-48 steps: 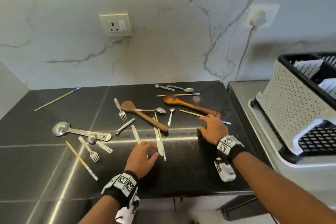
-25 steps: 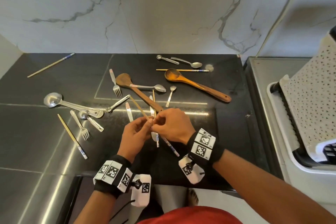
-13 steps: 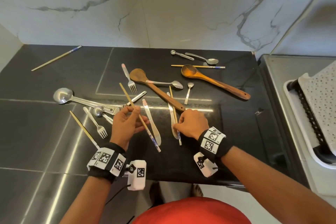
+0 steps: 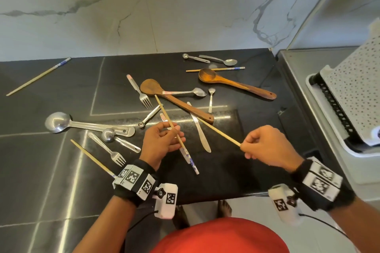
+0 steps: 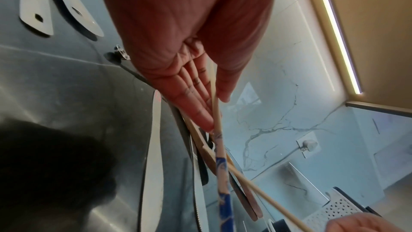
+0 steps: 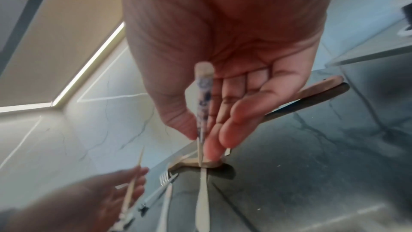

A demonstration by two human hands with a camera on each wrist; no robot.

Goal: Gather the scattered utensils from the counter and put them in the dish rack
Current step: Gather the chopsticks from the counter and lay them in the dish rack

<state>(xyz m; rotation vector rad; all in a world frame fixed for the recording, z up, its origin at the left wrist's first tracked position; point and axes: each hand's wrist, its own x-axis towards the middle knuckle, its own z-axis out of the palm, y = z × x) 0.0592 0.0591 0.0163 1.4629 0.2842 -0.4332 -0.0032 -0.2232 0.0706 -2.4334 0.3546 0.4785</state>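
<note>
Above the black counter (image 4: 61, 80), my left hand (image 4: 174, 131) pinches a bamboo chopstick (image 4: 164, 112) with a blue-patterned end. In the left wrist view my thumb and fingers (image 5: 200, 105) press on that chopstick (image 5: 223, 168). My right hand (image 4: 244, 147) grips a second chopstick (image 4: 218, 132) by its patterned end, tip pointing up-left. In the right wrist view this chopstick (image 6: 204, 105) lies between thumb and fingers. Several utensils lie scattered: a wooden spoon (image 4: 232, 83), a wooden spatula (image 4: 174, 100), a table knife (image 4: 200, 133) and a steel ladle (image 4: 59, 122). The white dish rack (image 4: 353, 96) stands at the right.
More chopsticks lie at the far left (image 4: 39, 76), at the back (image 4: 216, 69) and beside my left wrist (image 4: 90, 156). Forks (image 4: 141, 96) and small spoons (image 4: 228, 61) sit among them. A marble wall rises behind; a steel drainboard (image 4: 296, 80) borders the counter's right edge.
My right hand has lifted a second chopstick off the counter and pulled back to the right. My left hand keeps holding its chopstick, raised slightly.
</note>
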